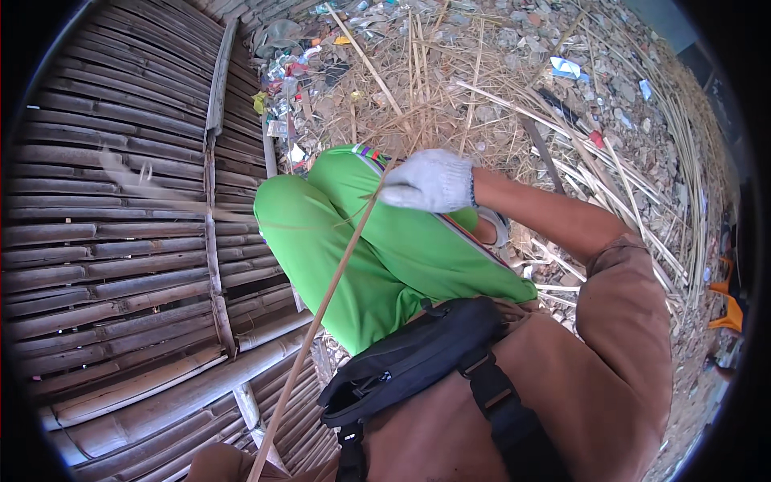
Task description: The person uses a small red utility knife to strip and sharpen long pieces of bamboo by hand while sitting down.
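Note:
My right hand (430, 181), in a white knitted glove, is in front of my bent knees with its fingers closed around a long thin bamboo strip (321, 309). The strip slants from the glove down toward the lower edge, passing left of my black waist bag (414, 353). Thin loose fibres stick out from it near the glove. Beneath the hand are my bright green trousers (353, 241). Of my left arm only a bit of brown sleeve (221, 463) shows at the bottom; the left hand is out of the picture.
At the left stands a bamboo-slat structure (104, 233). Litter-strewn ground (514, 40) spreads ahead, with cut bamboo strips (626, 177) piled at the right. A dark, long object (558, 104) lies among them. An orange thing (727, 309) is at the far right.

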Available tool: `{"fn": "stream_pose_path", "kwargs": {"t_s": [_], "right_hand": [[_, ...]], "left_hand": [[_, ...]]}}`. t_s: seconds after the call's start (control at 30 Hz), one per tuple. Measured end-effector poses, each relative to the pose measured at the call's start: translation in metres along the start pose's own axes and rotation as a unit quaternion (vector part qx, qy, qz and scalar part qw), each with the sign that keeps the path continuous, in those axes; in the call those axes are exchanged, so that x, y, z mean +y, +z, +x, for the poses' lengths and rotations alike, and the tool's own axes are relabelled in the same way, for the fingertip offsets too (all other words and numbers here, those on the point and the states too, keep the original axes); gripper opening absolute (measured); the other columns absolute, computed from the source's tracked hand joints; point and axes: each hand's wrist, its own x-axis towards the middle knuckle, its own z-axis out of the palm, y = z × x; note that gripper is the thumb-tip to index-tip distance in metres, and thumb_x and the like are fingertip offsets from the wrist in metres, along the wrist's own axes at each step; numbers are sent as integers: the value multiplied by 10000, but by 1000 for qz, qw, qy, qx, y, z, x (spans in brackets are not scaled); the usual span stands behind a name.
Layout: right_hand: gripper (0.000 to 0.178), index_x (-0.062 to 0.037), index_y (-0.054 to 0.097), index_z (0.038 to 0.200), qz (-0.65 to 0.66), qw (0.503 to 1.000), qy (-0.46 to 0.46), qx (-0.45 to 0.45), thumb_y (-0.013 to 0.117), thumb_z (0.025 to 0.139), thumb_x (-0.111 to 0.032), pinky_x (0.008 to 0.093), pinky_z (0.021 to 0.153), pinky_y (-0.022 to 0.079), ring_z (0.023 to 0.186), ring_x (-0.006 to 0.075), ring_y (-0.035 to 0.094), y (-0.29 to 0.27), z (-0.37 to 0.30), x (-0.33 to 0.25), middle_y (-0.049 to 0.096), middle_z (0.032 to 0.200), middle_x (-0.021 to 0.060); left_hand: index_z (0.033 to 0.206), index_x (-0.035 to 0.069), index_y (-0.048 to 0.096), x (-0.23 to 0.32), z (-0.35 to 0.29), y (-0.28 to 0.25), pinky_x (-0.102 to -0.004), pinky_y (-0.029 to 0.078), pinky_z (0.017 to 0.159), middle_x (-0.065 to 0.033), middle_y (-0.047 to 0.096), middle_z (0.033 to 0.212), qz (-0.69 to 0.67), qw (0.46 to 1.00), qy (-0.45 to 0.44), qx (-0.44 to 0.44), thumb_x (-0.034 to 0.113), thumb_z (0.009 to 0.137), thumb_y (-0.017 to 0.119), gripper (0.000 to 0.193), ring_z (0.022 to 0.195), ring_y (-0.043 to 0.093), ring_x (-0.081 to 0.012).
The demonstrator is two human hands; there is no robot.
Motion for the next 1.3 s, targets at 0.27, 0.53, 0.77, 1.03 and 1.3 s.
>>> {"fn": "stream_pose_path", "kwargs": {"t_s": [0.27, 0.53, 0.77, 1.03, 1.3], "right_hand": [[579, -154, 775, 1249, -1, 1000, 12, 14, 471, 1076, -615, 564, 895, 574, 1005, 453, 732, 3, -4, 20, 767, 1091, 223], [575, -195, 773, 1290, 4, 1000, 10, 19, 462, 1076, -629, 558, 897, 579, 1013, 451, 734, 8, 0, 36, 776, 1117, 204], [636, -182, 800, 1208, -145, 970, 194, -31, 424, 1046, -669, 547, 937, 582, 1050, 431, 746, -3, 5, 97, 782, 1143, 208], [752, -38, 786, 1108, -35, 917, 331, 220, 378, 1078, -668, 567, 961, 548, 1069, 465, 730, -23, -17, 202, 766, 1115, 281], [805, 23, 689, 1193, 89, 866, 352, 343, 369, 1073, -706, 592, 963, 522, 1106, 533, 684, 35, 13, 169, 716, 1135, 353]], "left_hand": [[836, 8, 680, 4, -1, 3, -416, 494, 552, -96, 608, 693, 2, 1000, 0, 18, 294, 968, 706, 316, 585, 583, -251], [865, -17, 695, 13, -5, 8, -413, 504, 551, -108, 627, 699, -18, 998, 20, 52, 286, 990, 690, 327, 585, 592, -246], [890, -38, 708, 83, -32, -35, -410, 513, 550, -119, 644, 705, -51, 980, 119, 149, 278, 1010, 676, 340, 584, 601, -241], [920, -63, 722, 143, -77, -95, -407, 522, 548, -131, 663, 711, -144, 916, 240, 287, 270, 1032, 660, 357, 584, 610, -236], [657, 202, 375, -3, -35, 1, -318, 357, 517, 34, 336, 528, -183, 766, 71, 612, 330, 1165, 436, 528, 454, 271, -118]]}}
